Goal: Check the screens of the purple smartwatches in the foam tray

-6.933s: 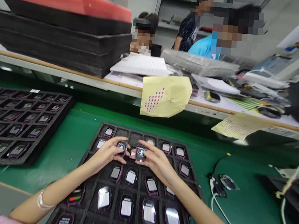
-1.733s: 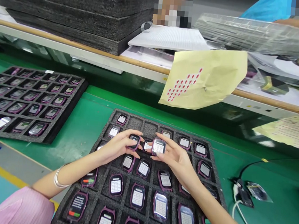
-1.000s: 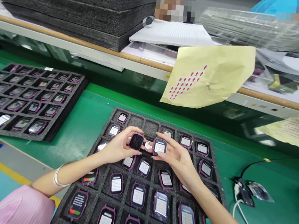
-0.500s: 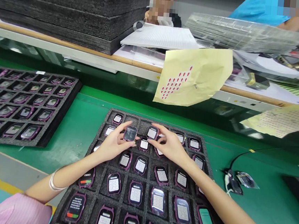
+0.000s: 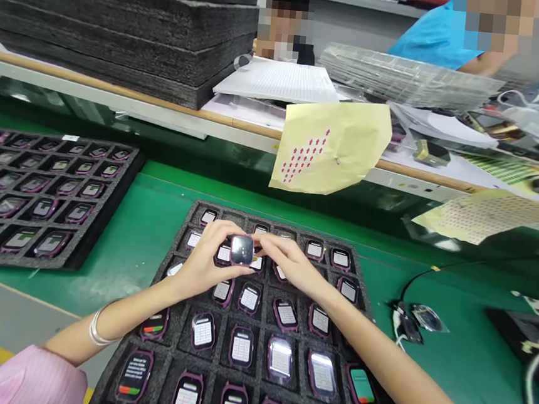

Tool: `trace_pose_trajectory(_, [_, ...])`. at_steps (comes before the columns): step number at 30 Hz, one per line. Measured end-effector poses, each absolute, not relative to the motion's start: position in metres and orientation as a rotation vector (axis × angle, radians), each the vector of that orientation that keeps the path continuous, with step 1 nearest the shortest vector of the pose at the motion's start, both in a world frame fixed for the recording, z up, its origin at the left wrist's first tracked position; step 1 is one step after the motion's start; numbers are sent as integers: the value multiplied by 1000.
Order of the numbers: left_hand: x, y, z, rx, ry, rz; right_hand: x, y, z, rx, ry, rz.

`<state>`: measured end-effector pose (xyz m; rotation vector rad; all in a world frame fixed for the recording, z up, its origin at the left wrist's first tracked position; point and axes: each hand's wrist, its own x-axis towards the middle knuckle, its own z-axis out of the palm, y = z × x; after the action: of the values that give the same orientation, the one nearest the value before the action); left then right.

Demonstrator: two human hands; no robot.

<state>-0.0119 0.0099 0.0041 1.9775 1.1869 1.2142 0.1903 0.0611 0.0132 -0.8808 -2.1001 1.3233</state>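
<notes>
A black foam tray [image 5: 173, 344] holds rows of purple-framed smartwatches, most with lit white screens. Above its upper part, my left hand [image 5: 208, 256] grips a watch [image 5: 242, 250] with a dark, reflective screen between thumb and fingers. My right hand [image 5: 290, 263] is closed at the right edge of that same watch, its fingertips pressed together beside it. Whether the right fingertips pinch the watch's side is hard to tell. Near the tray's lower left lies a watch [image 5: 135, 376] with a red and green strip on its screen.
A second foam tray of watches [image 5: 73, 254] lies at the left. Stacked black foam [image 5: 124, 32] stands on the shelf, where a yellow sticker sheet [image 5: 333, 148] hangs. Cables [image 5: 403, 320] lie at the right. Two people are beyond the shelf.
My right hand has let go of a lit watch, which now sits in the tray, and has moved left to the dark-screened watch. The camera view has shifted slightly.
</notes>
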Motion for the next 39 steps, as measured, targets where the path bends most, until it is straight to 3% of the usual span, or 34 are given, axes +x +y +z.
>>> trace_pose_trajectory(3, [-5, 7, 11, 1983, 1087, 1264, 177, 32, 22, -688, -1575, 1887])
trace_pose_trajectory(6, [4, 4, 18, 1947, 1023, 1289, 169, 15, 27, -600, -1231, 2078])
trace_pose_trajectory(11, [-1, 11, 28, 1999, 956, 1179, 176, 17, 25, -706, -1040, 2018])
trace_pose_trajectory(14, [-27, 35, 27, 1965, 1192, 1189, 187, 25, 22, -755, -1031, 1978])
trace_pose_trajectory(19, [-71, 80, 9, 2182, 1754, 466, 205, 34, 21, -723, -1087, 1978])
trace_pose_trajectory(26, [-61, 87, -1, 2121, 1909, 133, 217, 37, 19, -684, -1169, 2045])
trace_pose_trajectory(32, [-57, 86, -6, 2063, 1955, 141, 221, 32, 15, -672, -1160, 2059])
trace_pose_trajectory(39, [-66, 91, -7, 1947, 1913, 477, 221, 28, 20, -626, -1128, 2024])
